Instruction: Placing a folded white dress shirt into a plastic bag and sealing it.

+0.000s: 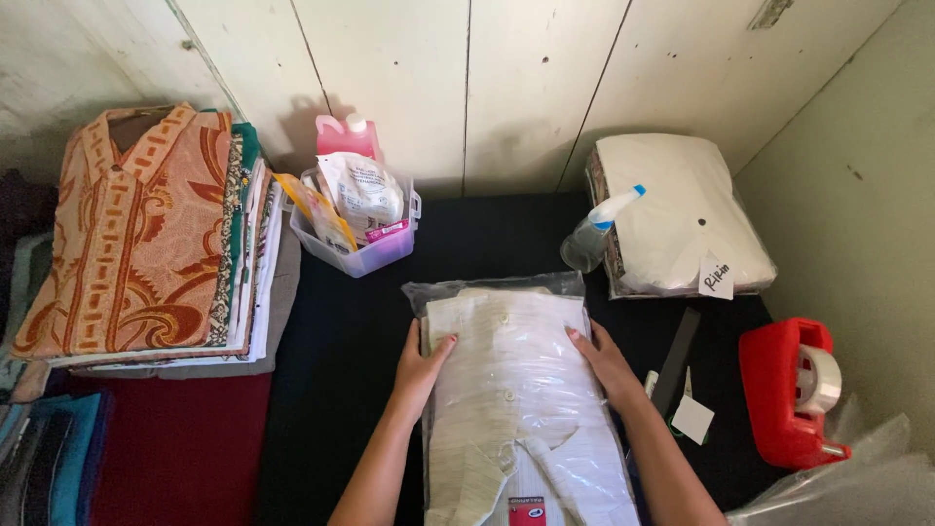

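Note:
A folded white shirt inside a clear plastic bag (511,390) lies on the dark cloth surface (341,341) in front of me, collar toward me. My left hand (424,365) grips the bag's left edge, thumb on top. My right hand (604,360) rests against the bag's right edge, fingers laid over the top. The bag's open end (492,285) points toward the wall.
A stack of folded clothes topped by an orange patterned shirt (146,234) sits at left. A clear box of pouches and a pink bottle (358,214) stands at the back. A spray bottle (599,229), a bagged white bundle (682,214), a red tape dispenser (789,390) and a dark strip (677,360) lie at right.

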